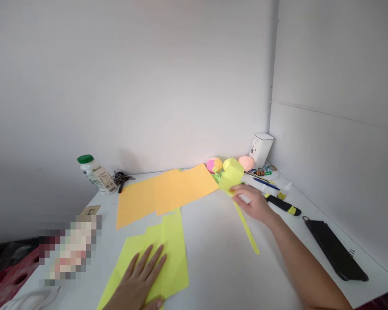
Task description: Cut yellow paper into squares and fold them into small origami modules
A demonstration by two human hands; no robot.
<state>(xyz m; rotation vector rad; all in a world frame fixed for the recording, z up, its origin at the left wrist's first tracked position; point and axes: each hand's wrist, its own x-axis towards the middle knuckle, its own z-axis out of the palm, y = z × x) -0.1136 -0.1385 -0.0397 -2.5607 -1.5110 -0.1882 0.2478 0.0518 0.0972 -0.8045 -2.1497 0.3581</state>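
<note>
My left hand (141, 275) lies with spread fingers on overlapping yellow-green paper sheets (176, 262) at the front of the table. Further back on the right, my right hand (254, 206) pinches a small yellow-green paper piece (232, 175) by its lower edge. That piece is slightly blurred and overlaps a yellow paper ball (227, 162) in my sight. A narrow yellow-green paper strip (248, 230) extends toward me from beneath the right fingers; whether they touch it I cannot tell. Orange paper sheets (184, 189) lie behind the yellow-green ones.
Beside the yellow ball sit a multicoloured ball (214, 165) and a peach ball (247, 163). On the right are a white container (261, 148), blue pen (265, 183), small glue bottle (284, 191), black-and-yellow cutter (283, 204) and black phone (336, 249). A green-capped bottle (98, 176) and keys (122, 177) stand left.
</note>
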